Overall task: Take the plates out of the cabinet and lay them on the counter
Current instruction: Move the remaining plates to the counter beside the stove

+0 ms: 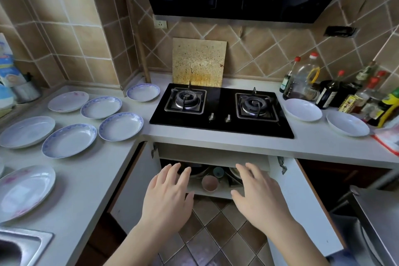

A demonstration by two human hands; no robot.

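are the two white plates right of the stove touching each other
Apart. The head view shows a strip of bare counter between the nearer-stove white plate and the outer white plate.

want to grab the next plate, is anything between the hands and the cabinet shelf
Nothing visible blocks it. Both doors hang open, and the left hand and right hand hover empty before the cabinet. A cup sits at the shelf front.

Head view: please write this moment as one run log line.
left hand: open, empty | right hand: open, empty | both before open cabinet | plates on counter
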